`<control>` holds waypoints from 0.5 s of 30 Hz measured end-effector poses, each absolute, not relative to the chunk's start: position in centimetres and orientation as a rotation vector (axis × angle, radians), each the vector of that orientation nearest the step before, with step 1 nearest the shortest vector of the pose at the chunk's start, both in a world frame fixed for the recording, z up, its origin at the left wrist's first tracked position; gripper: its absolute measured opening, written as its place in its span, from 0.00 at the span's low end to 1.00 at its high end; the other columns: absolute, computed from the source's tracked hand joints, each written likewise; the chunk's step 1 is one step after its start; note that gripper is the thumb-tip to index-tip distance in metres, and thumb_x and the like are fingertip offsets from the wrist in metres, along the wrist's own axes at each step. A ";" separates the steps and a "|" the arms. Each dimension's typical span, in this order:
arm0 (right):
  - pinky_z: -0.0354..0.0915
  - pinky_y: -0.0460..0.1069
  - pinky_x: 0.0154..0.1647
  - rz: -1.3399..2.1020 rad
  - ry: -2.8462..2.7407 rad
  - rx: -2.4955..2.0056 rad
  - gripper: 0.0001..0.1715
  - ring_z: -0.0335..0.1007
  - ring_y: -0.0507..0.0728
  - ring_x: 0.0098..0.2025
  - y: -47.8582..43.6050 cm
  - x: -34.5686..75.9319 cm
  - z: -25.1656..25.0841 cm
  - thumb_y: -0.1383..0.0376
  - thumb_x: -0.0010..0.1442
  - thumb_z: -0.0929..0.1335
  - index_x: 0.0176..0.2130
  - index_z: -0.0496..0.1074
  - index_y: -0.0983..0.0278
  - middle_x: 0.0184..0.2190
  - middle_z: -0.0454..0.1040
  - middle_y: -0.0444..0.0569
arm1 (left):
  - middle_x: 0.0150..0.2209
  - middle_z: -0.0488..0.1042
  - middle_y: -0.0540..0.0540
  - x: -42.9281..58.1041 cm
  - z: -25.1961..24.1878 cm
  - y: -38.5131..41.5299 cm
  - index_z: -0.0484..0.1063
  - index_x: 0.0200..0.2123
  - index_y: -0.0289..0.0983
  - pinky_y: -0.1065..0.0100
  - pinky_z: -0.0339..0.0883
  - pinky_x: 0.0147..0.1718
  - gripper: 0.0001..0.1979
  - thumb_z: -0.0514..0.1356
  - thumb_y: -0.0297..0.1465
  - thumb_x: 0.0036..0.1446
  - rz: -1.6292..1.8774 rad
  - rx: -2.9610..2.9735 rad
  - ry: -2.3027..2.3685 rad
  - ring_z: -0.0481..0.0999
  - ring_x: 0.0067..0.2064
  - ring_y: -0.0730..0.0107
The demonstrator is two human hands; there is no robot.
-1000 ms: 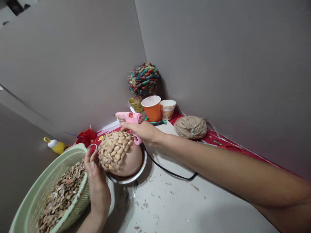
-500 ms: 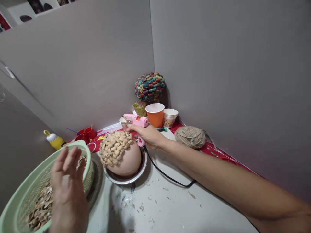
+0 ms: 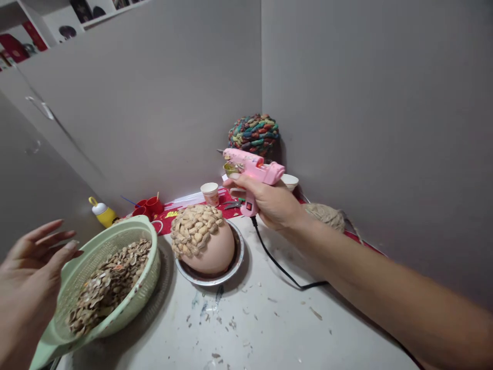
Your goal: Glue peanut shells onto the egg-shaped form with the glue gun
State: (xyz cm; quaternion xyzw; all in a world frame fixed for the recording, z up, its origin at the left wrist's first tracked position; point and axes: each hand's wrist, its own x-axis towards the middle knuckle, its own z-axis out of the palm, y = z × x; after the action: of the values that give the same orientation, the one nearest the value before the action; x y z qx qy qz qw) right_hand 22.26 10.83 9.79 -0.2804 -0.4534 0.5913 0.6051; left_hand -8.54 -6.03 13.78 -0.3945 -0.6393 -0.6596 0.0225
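Observation:
My right hand (image 3: 275, 200) is wrapped round the grip of a pink glue gun (image 3: 250, 167), whose nozzle points left and whose black cord (image 3: 277, 264) trails over the table. Below and left of it, a pale balloon (image 3: 219, 249) rests in a metal bowl (image 3: 242, 252); peanut shells (image 3: 198, 226) cover its upper left part. My left hand (image 3: 42, 262) hovers at the rim of a green colander (image 3: 148, 231), fingers apart, holding nothing. Many loose shells (image 3: 111, 282) lie inside the colander.
A multicoloured ball (image 3: 254, 132) stands in the back corner. Paper cups (image 3: 210, 194), pliers (image 3: 232, 204), red cups (image 3: 154, 205) and a yellow bottle (image 3: 103, 213) line the back. Twine (image 3: 325, 216) lies right, partly behind my arm. Shell bits litter the white table (image 3: 269, 329).
My right hand has lifted the glue gun up and to the right, nearer to me. My left hand has moved left, off the front of the colander. The view has shifted slightly left.

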 end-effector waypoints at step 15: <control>0.59 0.40 0.15 1.189 -1.258 -0.727 0.17 0.75 0.56 0.36 6.3 20.6 8.6 0.55 0.47 0.77 0.32 0.74 0.62 0.36 0.77 0.50 | 0.40 0.73 0.46 -16.5 10.0 -5.6 0.72 0.53 0.41 0.76 0.61 0.21 0.31 0.68 0.29 0.42 -1.844 -1.373 -2.301 0.66 0.25 0.80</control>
State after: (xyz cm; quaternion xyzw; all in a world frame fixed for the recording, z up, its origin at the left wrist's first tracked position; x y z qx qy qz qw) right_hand 20.60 6.32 8.65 -0.3125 -0.5408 0.5108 0.5908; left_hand -16.46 -5.64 10.00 -0.4216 -0.7063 -0.5660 -0.0555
